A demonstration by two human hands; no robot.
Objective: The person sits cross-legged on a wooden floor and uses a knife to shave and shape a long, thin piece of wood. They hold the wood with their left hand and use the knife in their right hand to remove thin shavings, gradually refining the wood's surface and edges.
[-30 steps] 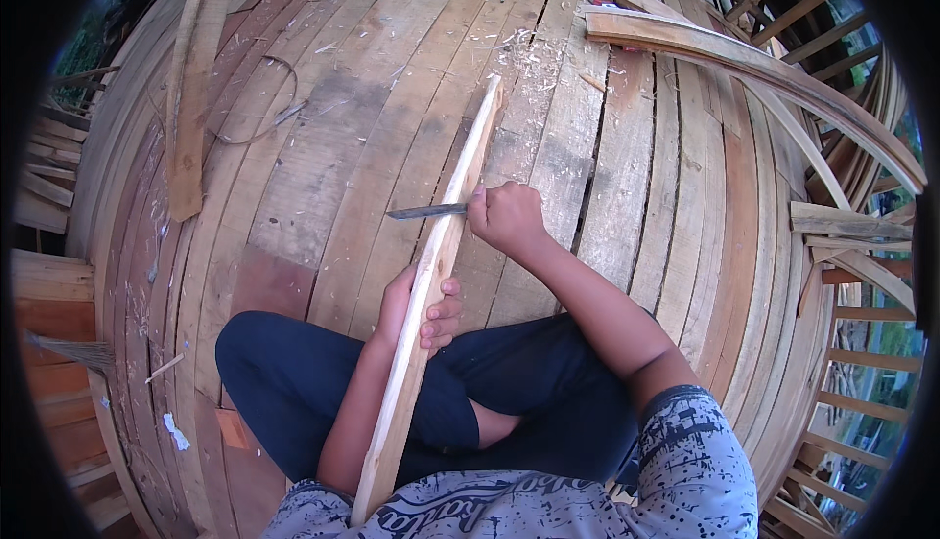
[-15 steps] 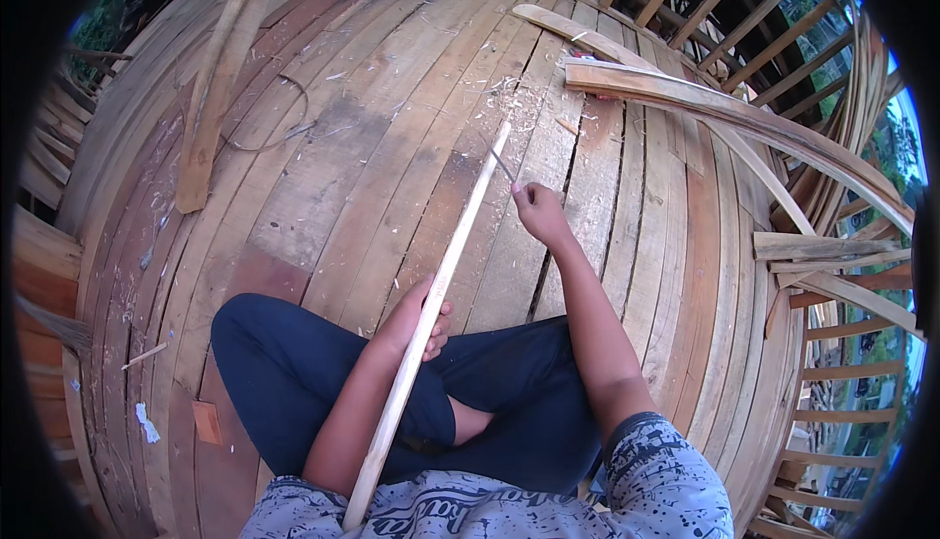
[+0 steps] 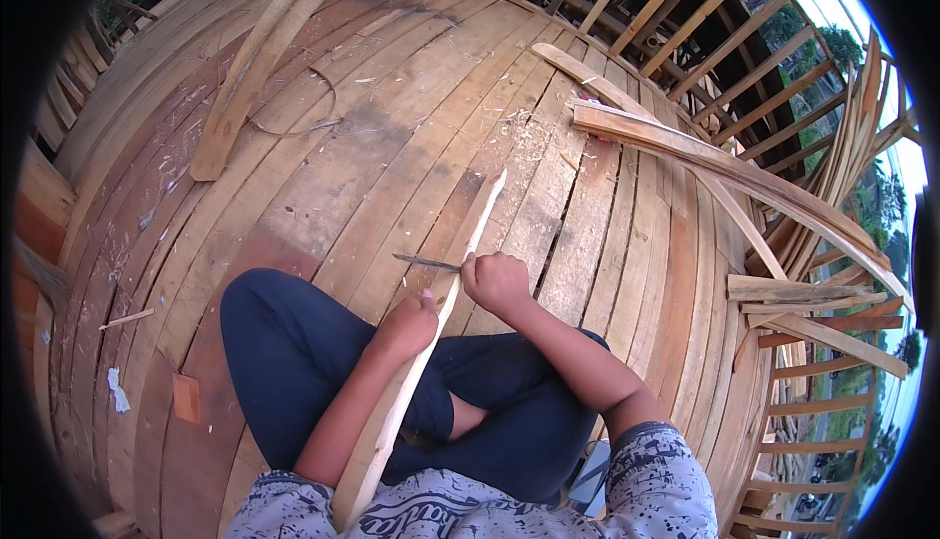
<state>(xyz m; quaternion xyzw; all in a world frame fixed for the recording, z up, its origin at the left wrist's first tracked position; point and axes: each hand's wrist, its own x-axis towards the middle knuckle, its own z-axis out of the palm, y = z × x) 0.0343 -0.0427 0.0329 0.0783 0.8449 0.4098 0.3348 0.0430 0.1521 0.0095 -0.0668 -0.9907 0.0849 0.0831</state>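
Note:
A long pale wooden strip [image 3: 386, 423] slants from my chest, across my lap, to a whittled point above the deck. My left hand [image 3: 405, 328] is closed around its middle. Farther up the strip, my right hand [image 3: 496, 282] is closed on a knife [image 3: 425, 262]. The handle is hidden in the fist, and the thin dark blade lies crosswise over the strip, its tip sticking out to the left. Whether the edge bites into the wood I cannot tell.
Shavings [image 3: 524, 133] litter the plank floor [image 3: 392, 162] beyond the strip's tip. Long boards [image 3: 725, 167] lie at the right, another plank [image 3: 255, 69] at the far left. A slatted wooden railing [image 3: 729, 49] borders the floor. A thin curved strip [image 3: 328, 98] rests near the left plank.
My right hand has brought the knife back from near the strip's tip toward my left hand. The strip has turned to show a wider face, and my left hand now grips from above.

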